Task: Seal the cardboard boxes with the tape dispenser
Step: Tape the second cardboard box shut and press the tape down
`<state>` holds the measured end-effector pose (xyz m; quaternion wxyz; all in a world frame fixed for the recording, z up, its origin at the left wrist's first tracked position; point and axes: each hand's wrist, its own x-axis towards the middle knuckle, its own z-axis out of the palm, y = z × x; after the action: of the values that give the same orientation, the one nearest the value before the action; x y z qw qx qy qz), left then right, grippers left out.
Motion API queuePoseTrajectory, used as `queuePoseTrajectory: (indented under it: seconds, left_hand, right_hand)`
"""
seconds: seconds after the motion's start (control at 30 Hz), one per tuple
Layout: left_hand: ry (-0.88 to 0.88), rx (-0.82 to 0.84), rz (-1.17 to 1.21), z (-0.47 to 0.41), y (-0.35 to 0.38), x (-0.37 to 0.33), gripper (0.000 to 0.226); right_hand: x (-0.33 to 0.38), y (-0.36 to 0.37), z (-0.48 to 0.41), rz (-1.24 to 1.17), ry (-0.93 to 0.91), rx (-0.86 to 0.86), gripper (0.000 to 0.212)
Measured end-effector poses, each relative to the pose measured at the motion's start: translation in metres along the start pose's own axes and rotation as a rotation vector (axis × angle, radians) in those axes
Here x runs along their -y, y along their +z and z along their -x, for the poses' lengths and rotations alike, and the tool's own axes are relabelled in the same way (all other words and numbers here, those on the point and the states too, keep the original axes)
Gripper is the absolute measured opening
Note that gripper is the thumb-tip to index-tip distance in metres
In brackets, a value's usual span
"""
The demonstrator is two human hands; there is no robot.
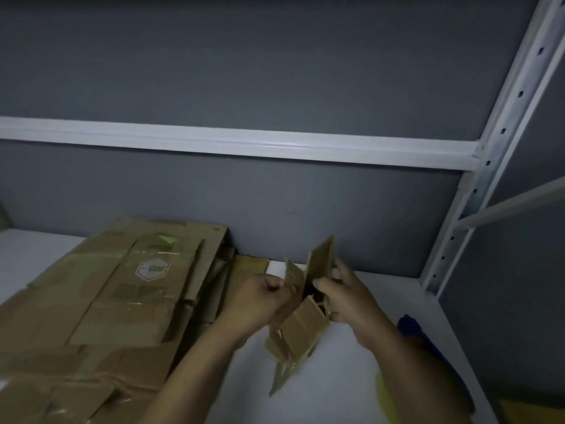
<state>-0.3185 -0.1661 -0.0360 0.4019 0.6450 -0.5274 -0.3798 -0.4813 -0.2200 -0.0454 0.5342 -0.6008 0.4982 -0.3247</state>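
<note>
L hand (260, 296), R hand (348, 298) round small box (302, 328)

A white beam (232, 139) meets a perforated upright (501, 131) before a grey wall (244, 62).

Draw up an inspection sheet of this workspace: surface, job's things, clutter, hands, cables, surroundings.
Surface: white shelf top, dimly lit.
Job's things: small cardboard box, flaps open, unsealed; stack of flattened cardboard to its left; no tape dispenser identified.
Clutter: blue and orange object behind the right forearm, too blurred to identify.
Hands: left hand and right hand both grip the box.
Cables: nothing seen.
Surroundings: grey wall; white perforated shelving upright.
</note>
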Motion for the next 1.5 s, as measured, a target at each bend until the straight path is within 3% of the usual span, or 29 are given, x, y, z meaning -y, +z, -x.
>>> queuePoseTrajectory:
  seconds: [0.07, 0.17, 0.27, 0.3, 0.4, 0.47, 0.53, 0.67, 0.8, 0.93, 1.07, 1.23, 1.4, 1.5]
  left_hand:
    - [-0.031, -0.082, 0.002, 0.002, 0.003, 0.005, 0.029]
    - [-0.032, -0.267, -0.057, -0.006, -0.004, 0.012, 0.033]
    - [-0.005, -0.401, -0.161, -0.017, -0.012, 0.019, 0.016]
    - [0.015, -0.404, -0.176, -0.019, -0.013, 0.018, 0.019]
    - [0.085, -0.357, -0.304, -0.026, -0.015, 0.023, 0.077]
    - [0.125, -0.283, -0.519, -0.033, -0.019, 0.024, 0.09]
    - [0.204, -0.084, -0.661, -0.044, -0.022, 0.029, 0.09]
    - [0.337, 0.28, -0.429, -0.061, -0.018, 0.034, 0.069]
    - [0.34, 0.317, -0.441, -0.07, -0.009, 0.04, 0.046]
    - [0.329, 0.307, -0.418, -0.078, -0.005, 0.044, 0.043]
    - [0.253, 0.319, -0.41, -0.077, 0.002, 0.039, 0.04]
    - [0.296, 0.504, -0.627, -0.074, -0.004, 0.032, 0.074]
    - [0.359, 0.292, -0.447, -0.08, 0.01, 0.023, 0.049]
    - [0.328, 0.186, -0.365, -0.084, 0.023, 0.022, 0.063]
  right_hand:
    - [-0.002, -0.005, 0.0, 0.209, -0.058, -0.112, 0.014]
    - [0.006, -0.019, 0.005, 0.434, -0.216, -0.174, 0.019]
    - [0.009, -0.032, 0.007, 0.466, -0.339, -0.082, 0.052]
    - [0.007, -0.034, 0.006, 0.515, -0.36, -0.046, 0.052]
    - [0.0, -0.036, 0.001, 0.599, -0.32, 0.0, 0.038]
    - [-0.001, -0.041, 0.0, 0.576, -0.246, -0.017, 0.036]
    - [-0.004, -0.046, 0.001, 0.495, -0.181, -0.045, 0.024]
    - [-0.014, -0.051, 0.005, 0.587, -0.211, 0.01, 0.032]
    - [-0.016, -0.058, 0.003, 0.85, -0.193, -0.056, 0.039]
    - [-0.027, -0.065, -0.003, 0.847, -0.194, -0.087, 0.041]
    - [-0.044, -0.073, -0.008, 1.017, -0.22, -0.146, 0.04]
    - [-0.067, -0.073, -0.012, 0.827, -0.324, -0.228, 0.03]
    - [-0.068, -0.072, -0.013, 0.468, -0.326, -0.184, 0.049]
    - [-0.063, -0.069, -0.005, 0.288, -0.282, -0.155, 0.055]
